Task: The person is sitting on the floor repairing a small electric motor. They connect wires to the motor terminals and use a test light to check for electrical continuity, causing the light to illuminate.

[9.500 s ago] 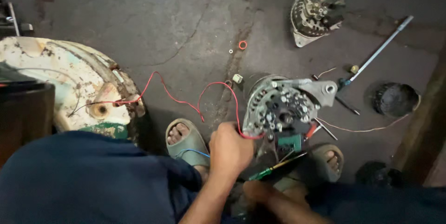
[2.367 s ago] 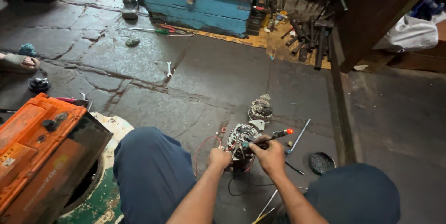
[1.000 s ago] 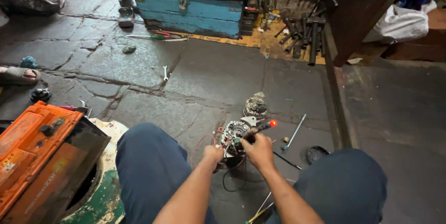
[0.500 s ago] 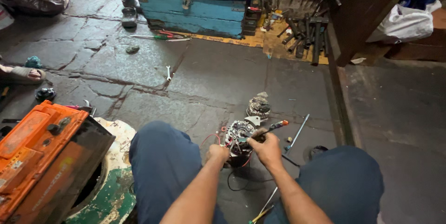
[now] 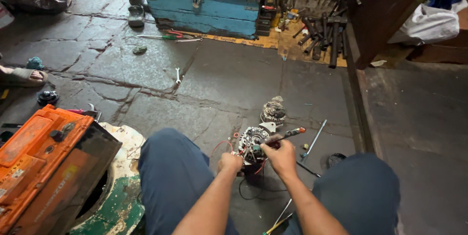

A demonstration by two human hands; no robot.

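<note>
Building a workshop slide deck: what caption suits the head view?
Seated on a stone floor, left hand steadies an alternator while right hand holds a red-tipped tester.

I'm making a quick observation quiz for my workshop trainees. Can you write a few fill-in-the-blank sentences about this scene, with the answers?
1. The right hand holds a tool with a ____ tip over the alternator.
2. The big wooden chest at the far side of the floor is painted ____.
3. The battery beside the person's left knee has an ____ top.
4. A small spanner lies on the ____ floor.

Answers: red; blue; orange; stone
</note>
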